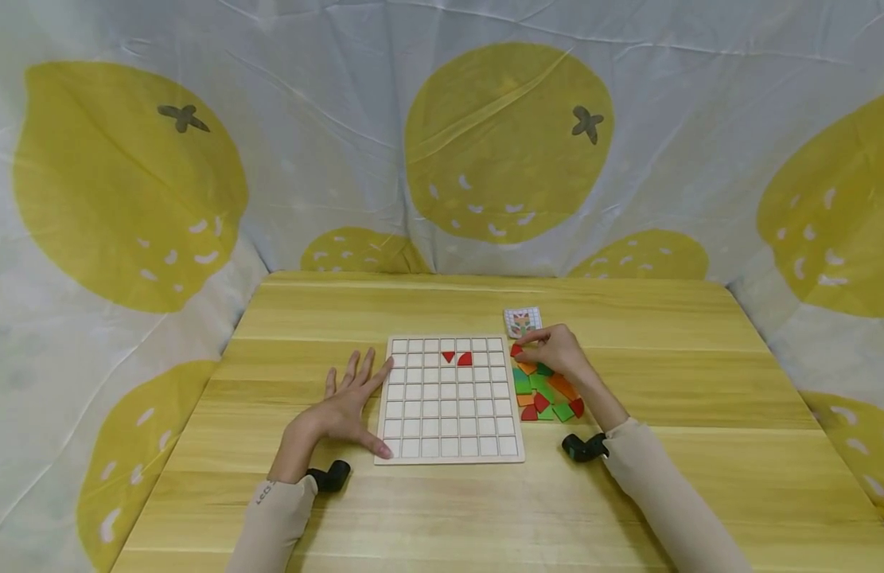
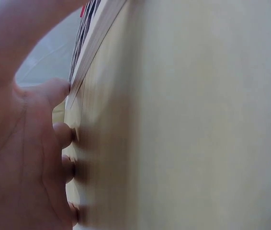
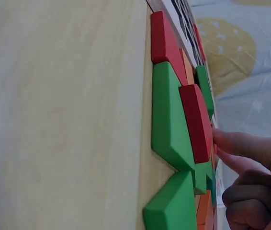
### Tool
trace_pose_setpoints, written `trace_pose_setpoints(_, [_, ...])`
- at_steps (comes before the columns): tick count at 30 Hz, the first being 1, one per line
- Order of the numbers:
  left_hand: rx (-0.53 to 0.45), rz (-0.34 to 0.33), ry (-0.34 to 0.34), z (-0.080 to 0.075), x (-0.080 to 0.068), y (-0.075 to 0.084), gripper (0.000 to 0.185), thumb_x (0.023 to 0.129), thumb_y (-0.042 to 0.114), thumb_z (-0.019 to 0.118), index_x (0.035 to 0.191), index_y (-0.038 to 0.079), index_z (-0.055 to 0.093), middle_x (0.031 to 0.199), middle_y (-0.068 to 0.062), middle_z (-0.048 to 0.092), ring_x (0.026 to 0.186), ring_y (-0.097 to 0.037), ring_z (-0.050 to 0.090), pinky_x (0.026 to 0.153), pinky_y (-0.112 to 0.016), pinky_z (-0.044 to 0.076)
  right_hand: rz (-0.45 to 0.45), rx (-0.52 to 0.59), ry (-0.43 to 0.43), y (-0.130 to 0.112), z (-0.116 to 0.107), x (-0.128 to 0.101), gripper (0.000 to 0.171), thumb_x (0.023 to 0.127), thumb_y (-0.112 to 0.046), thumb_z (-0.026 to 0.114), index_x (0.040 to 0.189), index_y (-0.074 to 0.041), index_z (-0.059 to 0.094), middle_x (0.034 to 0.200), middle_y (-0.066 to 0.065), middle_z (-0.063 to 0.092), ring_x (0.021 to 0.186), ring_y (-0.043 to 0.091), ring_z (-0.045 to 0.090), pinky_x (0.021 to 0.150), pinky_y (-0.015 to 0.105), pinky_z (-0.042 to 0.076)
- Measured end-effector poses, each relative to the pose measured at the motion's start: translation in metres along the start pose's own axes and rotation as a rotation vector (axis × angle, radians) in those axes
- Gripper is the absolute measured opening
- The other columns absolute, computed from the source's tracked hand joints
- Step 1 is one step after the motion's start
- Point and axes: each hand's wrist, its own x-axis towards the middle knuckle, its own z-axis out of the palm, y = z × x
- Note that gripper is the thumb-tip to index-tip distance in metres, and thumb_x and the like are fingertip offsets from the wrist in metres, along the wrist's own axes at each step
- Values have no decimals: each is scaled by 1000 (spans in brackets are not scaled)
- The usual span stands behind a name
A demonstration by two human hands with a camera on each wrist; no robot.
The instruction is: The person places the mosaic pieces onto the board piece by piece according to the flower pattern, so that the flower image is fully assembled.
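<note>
A wooden grid board lies flat on the table, with a red triangle and a red quarter-circle piece in its upper squares. My left hand is spread along the board's left side, thumb and index fingertip touching the edge. To the right of the board, my right hand pinches a red piece between thumb and forefinger; its full shape is hidden. Beneath and in front of that hand is a pile of red, orange and green pieces, among them a green block and a red block.
A small stack of cards with a coloured pattern on a grid stands beyond the pieces. The wooden table meets a lemon-print cloth at its back and sides. Black wrist devices sit low beside both forearms.
</note>
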Motion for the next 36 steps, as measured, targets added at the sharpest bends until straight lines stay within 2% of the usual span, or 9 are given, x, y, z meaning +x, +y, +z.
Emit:
trace_pose_setpoints(7, [4, 5, 6, -1, 0, -3, 148, 60, 55, 97, 168, 13, 3, 171, -25, -20, 156, -49, -25, 116, -77, -19, 9, -1, 10, -1, 3, 0, 25, 85, -12, 85, 106, -1, 80, 58, -1, 44, 52, 11, 29, 50, 23, 30])
trace_pose_setpoints(12, [12, 3, 4, 0, 1, -2, 148, 60, 55, 96, 168, 14, 3, 171, -24, -20, 156, -49, -25, 116, -76, -19, -12, -28, 17, -2, 3, -1, 23, 87, -14, 84, 106, -2, 79, 111, 18, 73, 62, 11, 32, 53, 22, 35])
trace_pose_setpoints(17, [11, 1, -2, 0, 1, -1, 148, 60, 55, 96, 168, 14, 3, 171, -24, -20, 156, -49, -25, 116, -77, -19, -34, -8, 27, -7, 7, 0, 24, 87, -17, 84, 107, -3, 80, 86, 13, 64, 54, 16, 24, 50, 23, 30])
trace_pose_setpoints(20, [14, -4, -4, 1, 1, -1, 149, 60, 55, 97, 168, 15, 3, 171, -24, -20, 156, -48, -25, 117, -76, -18, -68, -12, 5, -18, 15, -1, 25, 88, -18, 84, 109, -5, 80, 120, 24, 68, 82, 28, 65, 61, 25, 41])
trace_pose_setpoints(23, [17, -7, 4, 0, 0, -1, 149, 59, 54, 97, 168, 14, 4, 171, -24, -19, 156, -49, -24, 117, -76, -18, -100, 1, -35, -34, 31, 1, 24, 87, -17, 84, 109, -7, 81, 136, 29, 58, 88, 39, 57, 72, 31, 41])
trace_pose_setpoints(24, [25, -10, 3, 0, 0, -1, 149, 59, 55, 97, 168, 14, 4, 171, -23, -20, 156, -48, -24, 117, -76, -18, -105, 10, -49, -39, 38, 2, 23, 87, -17, 85, 108, -8, 81, 134, 27, 60, 88, 35, 61, 73, 33, 41])
trace_pose_setpoints(28, [30, -7, 8, 0, -1, -1, 149, 60, 55, 97, 168, 14, 3, 171, -24, -20, 156, -49, -24, 117, -76, -18, -127, 44, -83, -54, 65, 9, 20, 85, -15, 86, 104, -9, 82, 63, 3, 50, 53, 17, 20, 58, 29, 30])
trace_pose_setpoints(31, [32, -9, 7, 0, 0, -1, 149, 60, 55, 97, 168, 15, 3, 171, -24, -20, 156, -49, -24, 117, -76, -18, -128, 45, -97, -62, 82, 13, 19, 84, -13, 87, 102, -9, 82, 50, -4, 35, 51, 12, 21, 53, 26, 25])
trace_pose_setpoints(36, [29, -11, 8, 0, -1, -1, 149, 60, 55, 97, 168, 15, 3, 171, -24, -19, 156, -49, -24, 117, -77, -18, -113, 30, -87, -69, 104, 17, 18, 79, -13, 90, 96, -9, 83, 77, 6, 70, 64, 11, 39, 59, 24, 34])
